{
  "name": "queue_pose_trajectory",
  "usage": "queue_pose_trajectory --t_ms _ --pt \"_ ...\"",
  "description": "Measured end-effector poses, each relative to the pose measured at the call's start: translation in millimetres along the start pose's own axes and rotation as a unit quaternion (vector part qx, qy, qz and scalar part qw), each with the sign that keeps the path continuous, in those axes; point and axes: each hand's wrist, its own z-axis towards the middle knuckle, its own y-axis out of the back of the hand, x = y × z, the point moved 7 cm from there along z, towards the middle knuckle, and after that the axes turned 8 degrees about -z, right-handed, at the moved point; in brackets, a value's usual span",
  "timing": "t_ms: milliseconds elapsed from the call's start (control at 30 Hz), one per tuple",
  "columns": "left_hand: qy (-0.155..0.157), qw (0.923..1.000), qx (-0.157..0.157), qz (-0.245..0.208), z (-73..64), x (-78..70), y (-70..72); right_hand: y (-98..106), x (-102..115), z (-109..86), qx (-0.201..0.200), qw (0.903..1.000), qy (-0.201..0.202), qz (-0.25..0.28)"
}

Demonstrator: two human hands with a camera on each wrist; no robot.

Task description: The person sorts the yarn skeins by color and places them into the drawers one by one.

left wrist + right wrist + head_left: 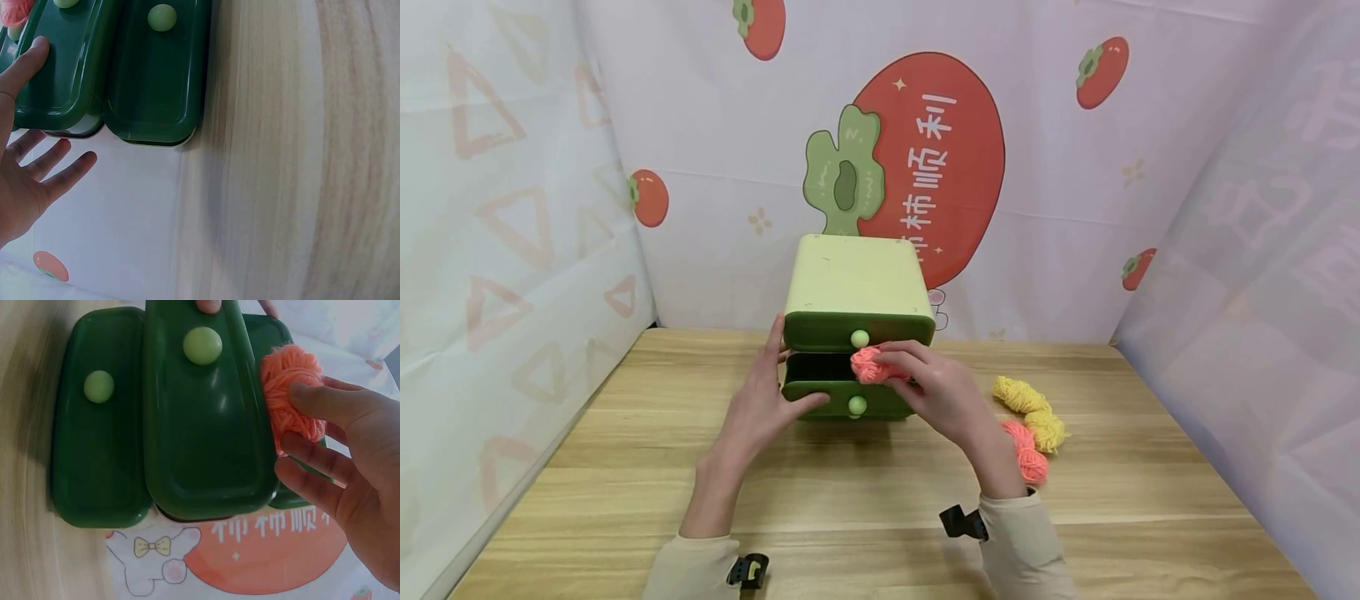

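A small cabinet (859, 275) with a pale yellow-green top and dark green drawers stands on the table. Its middle drawer (203, 437) is pulled out; the top and bottom ones look closed. My right hand (943, 387) pinches a pink yarn skein (289, 372) between thumb and fingers, just over the opening of that drawer. At the cabinet's left side is my left hand (758, 408), its thumb resting on the middle drawer's front and its other fingers spread fairly straight along the side (22, 181). How much lies inside the drawer is hidden by shadow.
On the table right of the cabinet, partly behind my right forearm, lie another pink yarn skein (1027, 454) and a yellow yarn skein (1030, 408). A printed cloth backdrop (715, 250) rises behind the wooden table (865, 508), with cloth walls on both sides.
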Motion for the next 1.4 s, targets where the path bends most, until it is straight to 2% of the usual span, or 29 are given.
queue_pose_trajectory --t_ms 133,400,733,1000,1400 --pt "0.001 1.0 0.001 0.0 0.0 0.1 0.1 -3.9 3.0 1.8 0.004 1.0 0.002 0.005" --pt "0.002 1.0 0.002 0.0 -0.3 0.3 -0.2 -5.5 2.4 1.7 -0.008 0.9997 -0.019 -0.011" --pt "0.001 1.0 0.002 -0.005 -0.1 1.0 -0.1 -8.1 7.3 4.0 0.01 0.9997 -0.014 -0.014" --pt "-0.008 1.0 0.0 -0.001 0.6 0.0 -1.1 -5.5 4.7 2.6 0.008 0.9994 -0.033 -0.009" --pt "-0.002 1.0 -0.002 -0.007 0.4 1.5 -1.3 -4.2 2.4 0.7 0.016 0.9995 -0.022 -0.019"
